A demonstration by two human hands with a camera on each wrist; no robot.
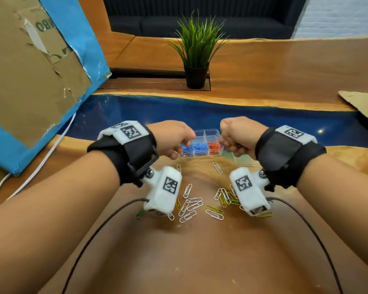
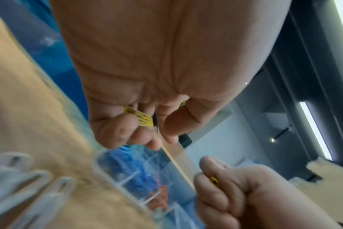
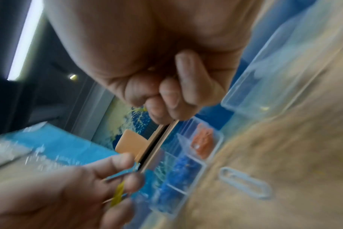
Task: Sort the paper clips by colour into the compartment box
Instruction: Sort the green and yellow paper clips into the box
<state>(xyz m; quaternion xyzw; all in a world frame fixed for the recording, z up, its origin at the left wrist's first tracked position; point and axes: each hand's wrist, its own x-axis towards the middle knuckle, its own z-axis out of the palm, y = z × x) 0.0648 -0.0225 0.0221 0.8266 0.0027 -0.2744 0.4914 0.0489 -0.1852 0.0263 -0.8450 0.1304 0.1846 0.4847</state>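
A clear compartment box [image 1: 208, 132] stands on the wooden table, with blue clips [image 1: 194, 147] in its left and middle cells and red clips [image 1: 214, 146] in a right cell. My left hand [image 1: 180, 148] hovers at the box's left end, its curled fingers gripping a few yellow clips [image 2: 140, 117]. At the box's right end my right hand [image 1: 227, 143] is fisted, and a yellow clip [image 3: 140, 109] peeks out of it. Loose white clips [image 1: 189, 205] and yellow clips [image 1: 214, 209] lie nearer to me.
The box's clear lid [image 3: 264, 77] lies to the right of the box. A potted plant [image 1: 197, 60] stands behind, torn cardboard on blue backing [image 1: 30, 81] leans at left, and a cardboard sheet [image 1: 361, 102] lies far right. A white cable [image 1: 40, 164] runs along the left.
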